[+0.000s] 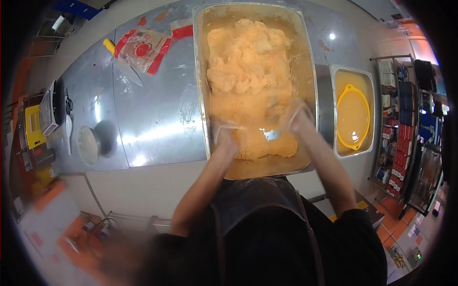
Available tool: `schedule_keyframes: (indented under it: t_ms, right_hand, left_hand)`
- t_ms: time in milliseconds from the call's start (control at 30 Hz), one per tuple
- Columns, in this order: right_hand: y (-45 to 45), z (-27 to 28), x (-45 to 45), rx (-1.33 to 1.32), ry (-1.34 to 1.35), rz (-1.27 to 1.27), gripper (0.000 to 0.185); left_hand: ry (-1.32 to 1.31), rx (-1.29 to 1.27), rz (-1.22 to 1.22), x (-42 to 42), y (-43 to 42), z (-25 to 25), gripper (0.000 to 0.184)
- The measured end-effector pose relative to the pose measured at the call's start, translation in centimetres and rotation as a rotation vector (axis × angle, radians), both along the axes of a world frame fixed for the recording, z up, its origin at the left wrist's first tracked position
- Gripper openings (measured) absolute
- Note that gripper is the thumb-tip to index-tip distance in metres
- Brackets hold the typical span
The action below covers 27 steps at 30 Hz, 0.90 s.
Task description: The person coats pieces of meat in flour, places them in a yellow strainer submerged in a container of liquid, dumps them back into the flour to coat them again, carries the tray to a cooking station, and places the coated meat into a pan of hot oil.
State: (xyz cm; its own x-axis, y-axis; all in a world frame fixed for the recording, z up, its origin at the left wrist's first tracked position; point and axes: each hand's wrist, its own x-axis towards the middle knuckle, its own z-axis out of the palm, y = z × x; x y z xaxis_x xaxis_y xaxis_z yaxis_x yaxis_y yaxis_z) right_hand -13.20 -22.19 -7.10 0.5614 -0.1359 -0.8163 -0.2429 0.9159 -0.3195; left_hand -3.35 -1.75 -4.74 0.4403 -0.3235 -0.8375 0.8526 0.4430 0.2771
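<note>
A deep metal tray holds a thick heap of orange-tinted flour-like powder, with lumpy coated pieces piled toward its far end. My left hand is at the tray's near left side, against the powder. Over the right part of the powder is my right hand, blurred by motion. Pale, thin edges show around both wrists, perhaps glove cuffs. The fingers of both hands are smeared or hidden, so whether they grasp anything does not show. A shiny whitish patch lies between the hands.
Right of the tray, a smaller metal pan contains yellowish liquid and a yellow-rimmed round strainer. Leftward on the steel table lie a red-printed plastic bag, a yellow-handled knife and a metal bowl. Stocked shelves stand at far right.
</note>
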Motion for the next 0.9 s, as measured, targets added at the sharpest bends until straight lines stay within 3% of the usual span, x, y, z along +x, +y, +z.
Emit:
schedule_keyframes:
  t_ms: [67, 167, 267, 300, 333, 400, 467, 533, 567, 667, 800, 867, 900]
  right_hand:
    - [3.3, -2.1, 2.0, -0.041, 0.001, -0.078, 0.044]
    - [5.4, -1.3, 8.2, -0.405, -0.086, -0.121, 0.039]
    - [4.6, 4.4, 9.6, -1.593, 0.057, 0.527, 0.033]
    - [3.7, 6.7, 9.7, -1.812, 0.088, 0.632, 0.031]
    - [2.6, 8.6, 9.7, -1.931, 0.106, 0.696, 0.03]
    - [-1.8, 8.7, 10.0, -1.843, 0.021, 0.669, 0.028]
    - [-5.4, 8.7, 11.7, -2.06, 0.089, 0.771, 0.026]
    - [-8.2, 8.3, 14.1, -2.537, 0.37, 1.008, 0.024]
    - [-10.2, 6.2, 15.8, -2.43, 0.422, 1.118, 0.023]
    - [-13.5, -1.1, 20.8, -2.233, 0.446, 1.353, 0.028]
    - [-13.3, -5.2, 22.2, -2.128, 0.28, 1.415, 0.035]
    - [-13.9, -11.4, 17.9, -2.016, -0.019, 1.183, 0.034]
    - [-14.7, -14.3, 15.7, -1.946, -0.159, 1.069, 0.036]
  left_hand:
    - [0.01, 0.013, 0.113, 1.0, -3.0, -1.9, 0.042]
    - [-0.095, -0.15, 0.189, 4.6, -7.2, 0.3, 0.029]
    - [-0.303, -0.331, 0.188, 7.1, -7.9, 4.6, 0.028]
    - [-0.37, -0.384, 0.185, 7.7, -7.8, 5.7, 0.028]
    - [-0.394, -0.343, 0.109, 8.2, -7.3, 6.0, 0.033]
    - [-0.43, -0.259, -0.041, 9.2, -5.9, 6.4, 0.046]
    - [-1.115, 0.167, -0.233, 9.4, -4.4, 6.2, 0.033]
    - [-2.201, 1.055, -0.572, 9.4, -2.1, 1.9, 0.03]
    - [-1.971, 1.118, -1.197, 8.6, -1.8, 6.5, 0.03]
    - [-2.404, 0.823, -1.251, 8.7, 0.5, 4.2, 0.038]
    - [-2.333, 0.575, -1.002, 8.9, 1.7, 2.8, 0.035]
    - [-2.159, 0.598, -0.947, 8.5, 1.6, 2.0, 0.032]
    - [-2.195, 0.588, -0.895, 8.6, 1.7, 2.0, 0.03]
